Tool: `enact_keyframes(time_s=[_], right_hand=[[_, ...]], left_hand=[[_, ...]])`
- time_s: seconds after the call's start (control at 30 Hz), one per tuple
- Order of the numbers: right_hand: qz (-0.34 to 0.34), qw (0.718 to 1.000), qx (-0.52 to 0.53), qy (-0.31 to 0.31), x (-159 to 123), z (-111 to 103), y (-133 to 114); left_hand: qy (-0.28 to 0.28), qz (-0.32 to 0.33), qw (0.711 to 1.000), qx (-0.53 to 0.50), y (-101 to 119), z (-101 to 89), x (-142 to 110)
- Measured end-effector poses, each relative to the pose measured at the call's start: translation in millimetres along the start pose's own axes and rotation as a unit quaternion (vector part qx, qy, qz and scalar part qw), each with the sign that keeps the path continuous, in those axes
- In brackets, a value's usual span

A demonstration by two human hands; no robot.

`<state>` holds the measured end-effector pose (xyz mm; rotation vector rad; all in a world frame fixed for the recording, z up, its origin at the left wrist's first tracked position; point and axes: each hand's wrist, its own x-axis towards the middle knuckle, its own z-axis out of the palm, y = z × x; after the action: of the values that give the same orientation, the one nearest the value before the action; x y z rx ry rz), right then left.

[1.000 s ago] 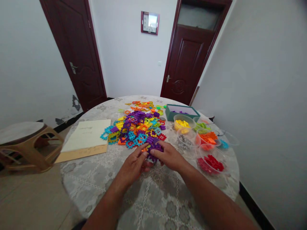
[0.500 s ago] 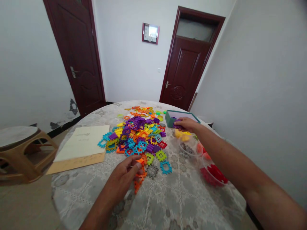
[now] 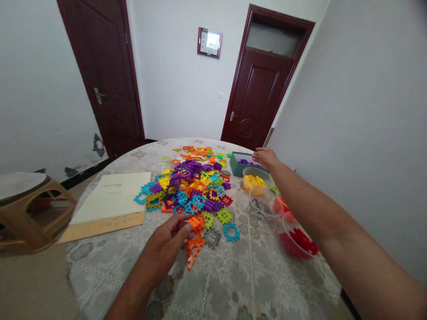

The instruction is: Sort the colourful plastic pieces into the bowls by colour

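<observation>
My left hand is closed with an orange building block between thumb and fingers. Under and beside it lie an orange triangular toothed piece and a grey toothed square. Above the far right edge of the green box, my right hand is open with fingers stretched to the left, and nothing shows in it. Purple pieces lie inside that box. A large mixed pile of plastic blocks spreads over the middle of the table.
Clear tubs stand at the right: one with yellow pieces, one with grey pieces, one with red pieces. Orange-red pieces sit partly behind my forearm. A paper sheet lies left on the patterned tablecloth. A stool stands beside the table.
My right hand has let go of a purple piece at the green box, risen and shifted slightly right. My left hand keeps the orange block at nearly the same spot.
</observation>
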<state>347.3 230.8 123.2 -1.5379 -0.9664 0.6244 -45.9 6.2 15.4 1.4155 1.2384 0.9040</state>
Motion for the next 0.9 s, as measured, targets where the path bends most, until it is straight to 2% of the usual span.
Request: enact_keyframes(time_s=[0.1,0.17,0.23,0.27,0.33,0.37,0.43,0.5,0.57,0.63,0.8,0.9], right_hand=[[-0.025,0.999,-0.014,-0.04,-29,7,-7],[-0.034,0.996,-0.033,-0.08,-60,13,-7],[-0.082,0.979,-0.113,-0.149,-98,15,-1],[-0.123,0.958,-0.178,-0.191,-120,15,4],[-0.22,0.88,-0.324,-0.269,-162,13,19],[-0.242,0.844,-0.379,-0.292,-182,11,28],[-0.239,0.8,-0.453,-0.312,-213,5,48],[-0.205,0.783,-0.496,-0.316,-232,0,67],[-0.181,0.781,-0.508,-0.315,-240,-4,83],[-0.184,0.794,-0.486,-0.316,-241,-7,96],[-0.231,0.834,-0.364,-0.344,-238,-12,114],[-0.227,0.846,-0.289,-0.386,-237,-17,118]], left_hand=[[0.027,0.036,0.997,0.068,-2,-5.1,-1],[0.049,0.061,0.988,0.136,-3,-8.5,-2],[0.052,0.072,0.974,0.209,-5,-10.7,-2],[0.045,0.074,0.965,0.246,-6,-11.3,-3],[0.029,0.075,0.944,0.319,-9,-11.4,-5],[0.021,0.073,0.932,0.354,-10,-11.2,-7],[-0.003,0.064,0.911,0.408,-12,-10.4,-10],[-0.032,0.05,0.896,0.439,-12,-9.0,-14],[-0.053,0.041,0.887,0.458,-10,-6.6,-16],[-0.066,0.038,0.88,0.469,-8,-2.6,-16],[-0.089,0.057,0.869,0.483,-2,11.0,-13],[-0.094,0.07,0.866,0.486,1,16.7,-12]])
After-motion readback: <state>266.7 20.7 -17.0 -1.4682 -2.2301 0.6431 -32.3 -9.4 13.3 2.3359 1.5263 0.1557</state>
